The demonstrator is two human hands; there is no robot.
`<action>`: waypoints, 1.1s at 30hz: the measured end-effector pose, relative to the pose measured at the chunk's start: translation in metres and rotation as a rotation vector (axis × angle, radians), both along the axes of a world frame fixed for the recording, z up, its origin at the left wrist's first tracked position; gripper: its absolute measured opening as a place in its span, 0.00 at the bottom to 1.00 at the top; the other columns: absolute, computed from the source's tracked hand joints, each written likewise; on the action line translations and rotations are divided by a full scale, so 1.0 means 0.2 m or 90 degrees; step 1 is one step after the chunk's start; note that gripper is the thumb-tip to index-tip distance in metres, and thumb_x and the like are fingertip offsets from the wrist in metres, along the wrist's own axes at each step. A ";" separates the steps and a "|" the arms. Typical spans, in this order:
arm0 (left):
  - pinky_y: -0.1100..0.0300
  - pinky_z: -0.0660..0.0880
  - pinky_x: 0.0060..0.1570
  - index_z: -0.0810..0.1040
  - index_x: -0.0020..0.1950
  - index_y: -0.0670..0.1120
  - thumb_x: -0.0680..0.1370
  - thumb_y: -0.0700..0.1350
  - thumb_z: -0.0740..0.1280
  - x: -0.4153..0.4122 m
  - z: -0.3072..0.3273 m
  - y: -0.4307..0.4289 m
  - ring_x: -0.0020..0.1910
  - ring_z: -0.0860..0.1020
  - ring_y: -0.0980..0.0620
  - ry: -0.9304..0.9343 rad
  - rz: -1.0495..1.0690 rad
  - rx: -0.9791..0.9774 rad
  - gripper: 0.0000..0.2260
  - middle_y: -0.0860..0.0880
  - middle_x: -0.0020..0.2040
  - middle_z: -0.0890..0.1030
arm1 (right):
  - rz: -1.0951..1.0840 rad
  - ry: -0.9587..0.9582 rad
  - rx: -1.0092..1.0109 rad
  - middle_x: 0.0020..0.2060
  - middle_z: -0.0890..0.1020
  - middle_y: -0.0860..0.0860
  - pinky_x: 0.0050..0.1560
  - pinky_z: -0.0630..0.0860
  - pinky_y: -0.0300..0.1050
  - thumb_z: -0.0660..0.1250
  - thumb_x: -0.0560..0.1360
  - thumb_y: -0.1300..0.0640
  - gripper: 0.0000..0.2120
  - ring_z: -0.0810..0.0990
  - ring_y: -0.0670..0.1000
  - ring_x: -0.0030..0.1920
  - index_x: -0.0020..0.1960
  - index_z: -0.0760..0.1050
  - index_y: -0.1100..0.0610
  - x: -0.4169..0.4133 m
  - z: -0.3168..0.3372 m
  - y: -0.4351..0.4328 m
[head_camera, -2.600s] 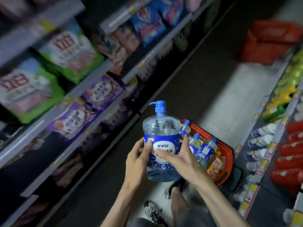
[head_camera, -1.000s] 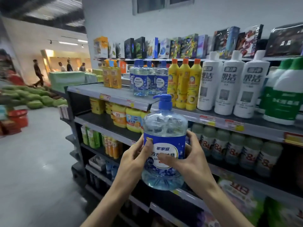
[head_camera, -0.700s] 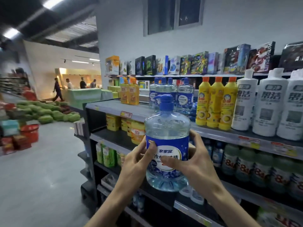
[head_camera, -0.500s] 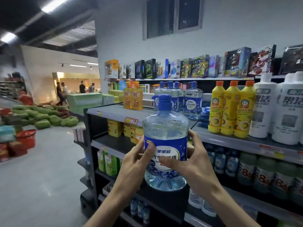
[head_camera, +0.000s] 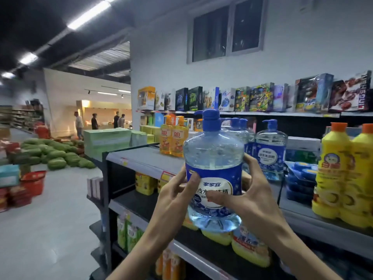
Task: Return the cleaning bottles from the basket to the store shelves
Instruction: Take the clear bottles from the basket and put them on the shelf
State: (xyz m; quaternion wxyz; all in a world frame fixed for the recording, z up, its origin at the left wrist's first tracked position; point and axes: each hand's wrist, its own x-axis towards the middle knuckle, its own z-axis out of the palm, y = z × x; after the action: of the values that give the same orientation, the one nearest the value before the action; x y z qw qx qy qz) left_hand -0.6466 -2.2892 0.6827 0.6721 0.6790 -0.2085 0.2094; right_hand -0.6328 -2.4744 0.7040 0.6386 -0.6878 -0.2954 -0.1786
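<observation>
A shop: price-tagged shelves (head_camera: 141,161) of bottled cleaners (head_camera: 271,150), boxed toys (head_camera: 260,98), a watermelon pile (head_camera: 54,154).

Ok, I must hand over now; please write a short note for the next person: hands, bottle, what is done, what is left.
Left grip: holds the left side of the large clear blue-labelled plastic pump bottle.
Right grip: holds its right side, thumb across the label.
Done: bottle is raised upright before the grey top shelf, not set down.
Matching clear pump bottles stand on that shelf behind it.
Left: set it beside them. Basket out of view, remaining count unknown.
</observation>
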 end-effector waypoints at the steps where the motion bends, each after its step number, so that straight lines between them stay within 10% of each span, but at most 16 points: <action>1: 0.61 0.82 0.54 0.76 0.74 0.59 0.85 0.57 0.63 0.08 0.03 0.01 0.59 0.86 0.54 -0.013 -0.002 0.007 0.17 0.56 0.60 0.87 | 0.004 -0.015 0.002 0.52 0.88 0.44 0.43 0.85 0.41 0.84 0.63 0.67 0.48 0.89 0.49 0.49 0.75 0.64 0.49 0.07 0.03 0.01; 33: 0.67 0.81 0.48 0.73 0.79 0.55 0.85 0.52 0.63 1.58 0.12 0.58 0.58 0.85 0.59 0.025 -0.205 0.034 0.21 0.58 0.62 0.86 | -0.191 -0.008 0.004 0.57 0.87 0.54 0.47 0.85 0.44 0.82 0.68 0.65 0.44 0.88 0.50 0.54 0.76 0.61 0.51 1.32 0.03 0.60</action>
State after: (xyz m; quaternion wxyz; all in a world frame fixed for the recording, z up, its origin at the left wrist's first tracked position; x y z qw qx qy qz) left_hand -0.3315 -2.1730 0.7069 0.6828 0.6582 -0.3067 0.0801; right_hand -0.3690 -2.3542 0.7102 0.6051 -0.7209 -0.1926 -0.2775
